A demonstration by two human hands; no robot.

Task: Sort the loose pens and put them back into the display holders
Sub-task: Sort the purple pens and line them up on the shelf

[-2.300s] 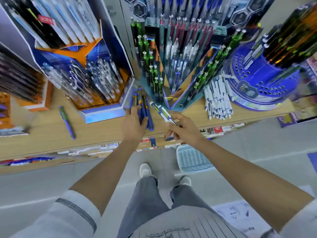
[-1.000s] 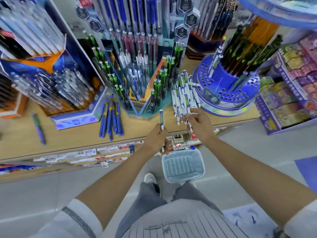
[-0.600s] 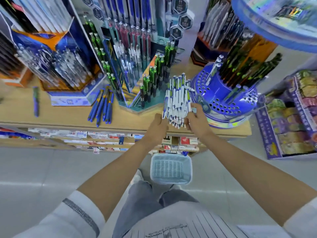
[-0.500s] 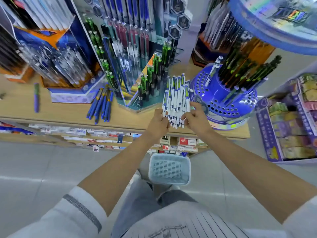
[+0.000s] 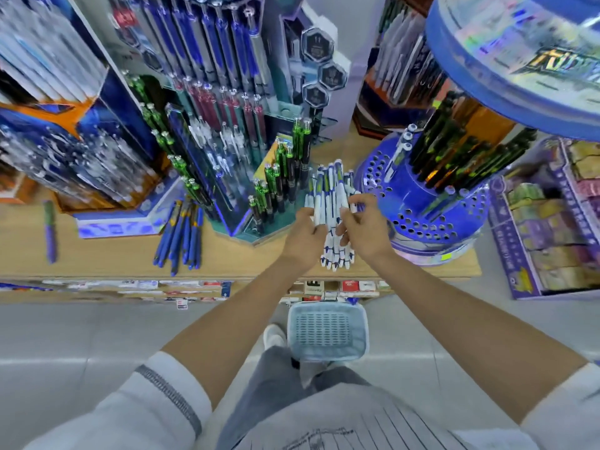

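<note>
Now the white pens (image 5: 331, 203) are a bundle rather than a scatter. A moment earlier they lay fanned loose on the shelf (image 5: 113, 254) just left of the round holder (image 5: 422, 203). The right hand was only brushing their near ends, and the left was carrying a single pen across to them. Since then both hands have closed in from either side.

The left hand (image 5: 303, 237) has its fingers curled round the side of the bundle away from the holder. The right hand (image 5: 365, 228) is curled against the holder side, thumb and forefinger pinching the upper barrels — so both are clamped on the pens, not apart. The bundle sits between the hands, just left of the holder, with tips toward the shelf edge and caps pointing away. Whether the tips touch the shelf I cannot tell.

For the task, this reads as the sorting being done for this kind. The white ones are squared up together and ready to go into the holder's empty holes, where a few pens of like colour already stand. The blue pens (image 5: 181, 235) lie well left of the holder, where they were — likely a later batch. A basket (image 5: 328, 329) stands on the floor, below and left of the holder.
</note>
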